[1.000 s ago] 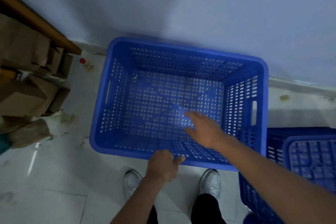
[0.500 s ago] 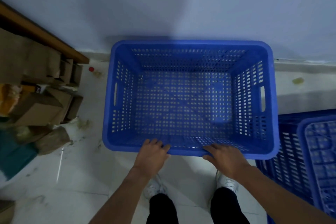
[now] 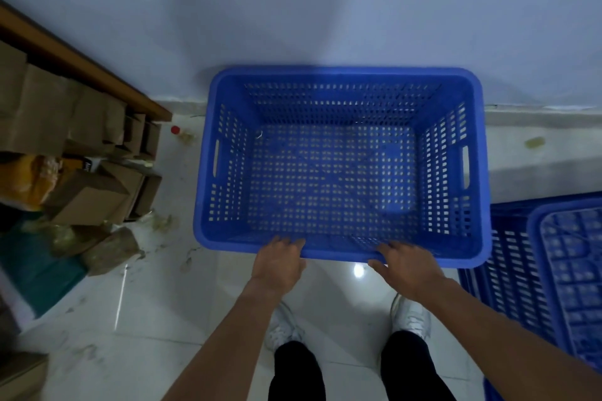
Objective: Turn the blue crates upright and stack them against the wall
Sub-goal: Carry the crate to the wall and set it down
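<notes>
A blue perforated crate (image 3: 338, 75) sits upright on the white tiled floor, its far rim against the pale wall. The inside is empty. My left hand (image 3: 279, 262) grips the near rim left of centre, fingers curled over the edge. My right hand (image 3: 405, 265) rests on the same rim further right, fingers over the edge. At the right edge a second blue crate (image 3: 521, 270) lies bottom-up, with another crate's base (image 3: 573, 270) showing on top of it.
Cardboard boxes (image 3: 88, 192) and bags pile up at the left under a wooden ledge (image 3: 84, 65). A small red-capped bottle (image 3: 176, 130) lies by the wall. My white shoes (image 3: 410, 316) stand just behind the crate. Dirt marks the tiles at the left.
My right hand left the inside of the crate and took the near rim. The crate slid away from me and squared up against the wall.
</notes>
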`<state>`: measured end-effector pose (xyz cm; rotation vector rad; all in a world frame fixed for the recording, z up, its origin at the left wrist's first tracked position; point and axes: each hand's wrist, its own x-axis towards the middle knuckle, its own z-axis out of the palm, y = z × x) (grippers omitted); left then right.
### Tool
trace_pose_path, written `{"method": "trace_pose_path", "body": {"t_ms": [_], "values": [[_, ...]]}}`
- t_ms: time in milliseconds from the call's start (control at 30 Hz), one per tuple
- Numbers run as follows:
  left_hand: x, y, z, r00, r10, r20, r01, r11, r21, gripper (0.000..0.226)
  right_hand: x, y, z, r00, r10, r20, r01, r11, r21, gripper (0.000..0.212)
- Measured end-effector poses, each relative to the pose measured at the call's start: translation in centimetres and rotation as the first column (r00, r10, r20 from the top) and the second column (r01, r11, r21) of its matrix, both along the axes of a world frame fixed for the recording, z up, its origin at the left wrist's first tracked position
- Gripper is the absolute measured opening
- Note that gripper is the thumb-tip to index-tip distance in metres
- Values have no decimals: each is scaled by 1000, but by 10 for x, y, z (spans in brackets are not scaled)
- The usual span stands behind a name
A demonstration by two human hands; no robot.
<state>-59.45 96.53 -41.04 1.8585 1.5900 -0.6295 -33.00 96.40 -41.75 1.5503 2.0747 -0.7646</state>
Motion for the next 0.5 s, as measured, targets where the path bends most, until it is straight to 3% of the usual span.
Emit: {"method": "trace_pose_path", "body": {"t_ms": [67,200,300,500], "values": [[7,-1,14,994,80,73,-78,996,-30,54,5,-4,12,996,-87,2,87,995,-51,45],[24,-5,77,990,88,110,-78,992,-95,48,22,-5,62,970,-243,26,243,948,-206,41],[40,-10,140,991,80,106,-65,988,-139,47,38,-12,117,970,-234,64,242,920,-310,40],[84,-8,276,986,101,133,-82,987,-140,46,85,-29,242,961,-268,63,274,909,-315,32]]}}
